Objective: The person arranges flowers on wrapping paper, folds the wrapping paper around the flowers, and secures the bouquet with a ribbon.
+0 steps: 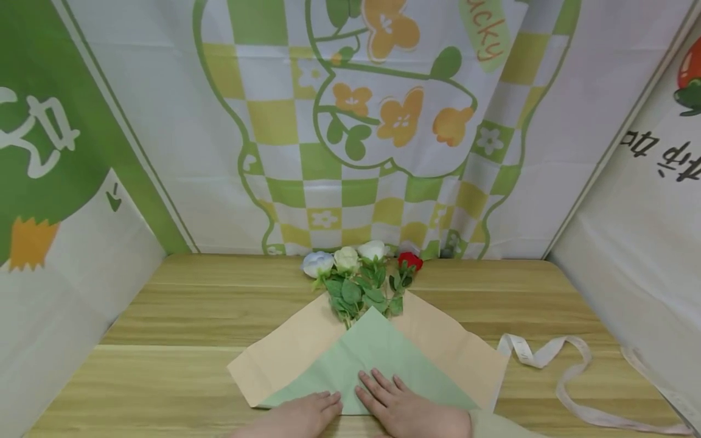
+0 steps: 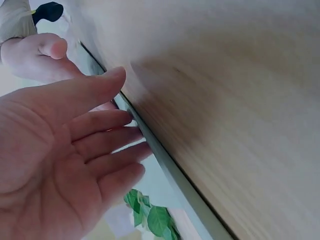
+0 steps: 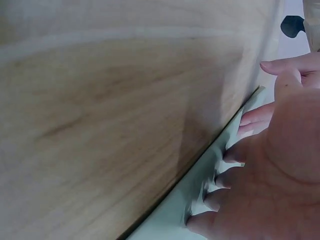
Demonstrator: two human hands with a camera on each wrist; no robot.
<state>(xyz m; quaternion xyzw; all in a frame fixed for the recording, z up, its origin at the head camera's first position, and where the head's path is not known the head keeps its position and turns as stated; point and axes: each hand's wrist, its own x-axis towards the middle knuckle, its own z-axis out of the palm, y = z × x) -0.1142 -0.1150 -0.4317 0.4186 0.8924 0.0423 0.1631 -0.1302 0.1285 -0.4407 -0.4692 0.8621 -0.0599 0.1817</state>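
A sheet of wrapping paper, green (image 1: 378, 347) on its folded-up front and peach (image 1: 296, 347) at the sides, lies on the table. Its near edge is folded straight. My right hand (image 1: 402, 404) rests with spread fingers on the green part near that fold. Beside it, my left hand (image 1: 306, 415) touches the same near edge; in the left wrist view its fingers (image 2: 107, 147) look straight and hold nothing. Under the green point sit the stems of artificial roses: blue (image 1: 317, 264), cream (image 1: 347, 260), white (image 1: 373, 250) and red (image 1: 410, 261), with green leaves (image 1: 350, 292).
A pale ribbon (image 1: 575, 371) curls across the table's right side, one end near the paper's right corner. The wooden table (image 1: 181, 316) is bounded by a patterned cloth backdrop (image 1: 383, 201) behind and cloth panels at both sides.
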